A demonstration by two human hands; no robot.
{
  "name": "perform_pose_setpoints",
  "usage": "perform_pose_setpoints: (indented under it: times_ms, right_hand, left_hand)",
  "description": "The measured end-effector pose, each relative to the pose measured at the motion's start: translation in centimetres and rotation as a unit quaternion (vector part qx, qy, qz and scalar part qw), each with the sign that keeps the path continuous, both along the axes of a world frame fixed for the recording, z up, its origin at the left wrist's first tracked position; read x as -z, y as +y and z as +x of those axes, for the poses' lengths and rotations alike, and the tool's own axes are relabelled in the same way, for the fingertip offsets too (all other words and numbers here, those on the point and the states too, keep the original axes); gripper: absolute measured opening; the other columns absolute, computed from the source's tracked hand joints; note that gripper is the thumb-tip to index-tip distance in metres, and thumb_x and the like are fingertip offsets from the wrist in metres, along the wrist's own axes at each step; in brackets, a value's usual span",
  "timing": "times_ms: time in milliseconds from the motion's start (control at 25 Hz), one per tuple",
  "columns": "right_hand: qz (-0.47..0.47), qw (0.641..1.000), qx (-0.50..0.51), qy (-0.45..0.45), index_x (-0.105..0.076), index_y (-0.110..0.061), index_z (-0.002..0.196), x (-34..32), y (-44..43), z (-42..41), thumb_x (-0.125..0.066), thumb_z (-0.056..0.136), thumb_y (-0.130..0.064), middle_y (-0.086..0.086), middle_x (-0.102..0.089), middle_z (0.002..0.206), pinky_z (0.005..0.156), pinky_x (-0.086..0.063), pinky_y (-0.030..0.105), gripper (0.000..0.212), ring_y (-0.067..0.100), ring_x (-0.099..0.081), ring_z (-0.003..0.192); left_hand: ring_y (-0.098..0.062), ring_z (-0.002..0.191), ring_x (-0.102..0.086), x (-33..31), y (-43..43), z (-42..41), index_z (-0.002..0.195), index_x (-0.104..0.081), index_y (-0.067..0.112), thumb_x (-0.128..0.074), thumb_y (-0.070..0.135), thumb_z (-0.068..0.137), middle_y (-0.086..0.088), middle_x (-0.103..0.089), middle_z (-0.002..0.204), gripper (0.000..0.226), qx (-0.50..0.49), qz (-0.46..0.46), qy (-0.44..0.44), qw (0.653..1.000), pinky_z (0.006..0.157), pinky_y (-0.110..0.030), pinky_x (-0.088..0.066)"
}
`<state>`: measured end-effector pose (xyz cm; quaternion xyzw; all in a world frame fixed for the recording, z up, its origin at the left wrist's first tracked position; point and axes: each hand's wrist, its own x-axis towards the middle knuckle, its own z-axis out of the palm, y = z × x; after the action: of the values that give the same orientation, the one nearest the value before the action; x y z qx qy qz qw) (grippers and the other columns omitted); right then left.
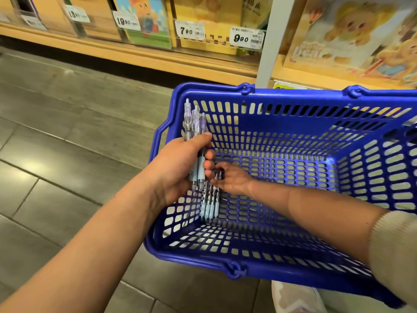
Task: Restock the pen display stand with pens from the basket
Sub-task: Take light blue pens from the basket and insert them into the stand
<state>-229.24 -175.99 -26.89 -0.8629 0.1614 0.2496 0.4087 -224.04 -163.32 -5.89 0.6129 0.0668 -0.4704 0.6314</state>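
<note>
Left hand [180,163] grips a bundle of clear pens [195,125] upright over the left wall of the blue basket [293,92]. Right hand [232,178], inside the basket, curls its fingers round a second pen bunch [209,204] lying on the basket floor, just below the left hand.

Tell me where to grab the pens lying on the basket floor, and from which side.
Take the loose pens across their clear barrels, above the pale blue grips, coming down from the basket's open right side. They lie parallel, close to its left wall, so one pinch should span all. The right hand is at their far ends; the left hand grips a bundle.
</note>
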Motion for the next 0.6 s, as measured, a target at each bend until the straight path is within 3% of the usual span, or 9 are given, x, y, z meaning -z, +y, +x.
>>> perform_pose_setpoints:
  times_ms: [120, 280, 480, 600]
  right_hand:
    - [-0.096, 0.994, -0.047, 0.009, -0.052, -0.018, 0.140, 0.29, 0.49, 0.22, -0.050, 0.100, -0.051, 0.000, -0.046, 0.142, 0.113, -0.033, 0.035, 0.052, 0.022, -0.039, 0.136]
    - [0.000, 1.000, 0.026, 0.016, -0.054, -0.008, 0.125, 0.41, 0.60, 0.32, -0.063, 0.097, -0.029, 0.008, -0.058, 0.119, 0.102, -0.049, 0.039, 0.035, 0.024, -0.058, 0.112]
    - [-0.085, 0.996, -0.022, -0.001, -0.053, -0.014, 0.138, 0.30, 0.68, -0.15, -0.055, 0.098, -0.051, -0.003, -0.051, 0.141, 0.107, -0.044, 0.030, 0.054, 0.015, -0.053, 0.125]
    - [-0.086, 0.996, -0.025, 0.000, -0.052, -0.021, 0.141, 0.30, 0.99, -0.27, -0.046, 0.104, -0.043, -0.001, -0.048, 0.146, 0.107, -0.037, 0.027, 0.043, 0.013, -0.044, 0.133]
  left_hand:
    - [-0.011, 0.046, -0.043, -0.04, -0.25, -0.20, 0.090, -0.050, 0.014, -0.056, 0.023, 0.103, -0.001, -0.050, 0.062, 0.017, 0.000, 0.006, -0.004, 1.000, 0.042, -0.024, -0.042]
    - [-0.011, 0.045, -0.043, -0.05, -0.41, -0.49, 0.088, -0.049, 0.014, -0.056, 0.022, 0.102, -0.001, -0.050, 0.061, 0.018, -0.004, 0.010, 0.001, 1.000, 0.042, -0.023, -0.041]
    - [-0.011, 0.046, -0.042, -0.32, -0.30, -0.30, 0.092, -0.049, 0.013, -0.056, 0.021, 0.103, -0.001, -0.049, 0.062, 0.015, -0.008, 0.009, -0.007, 1.000, 0.042, -0.023, -0.041]
    - [-0.011, 0.046, -0.041, -0.18, 0.10, -0.23, 0.090, -0.050, 0.014, -0.055, 0.021, 0.103, -0.001, -0.048, 0.062, 0.016, -0.011, 0.010, -0.006, 1.000, 0.041, -0.023, -0.040]
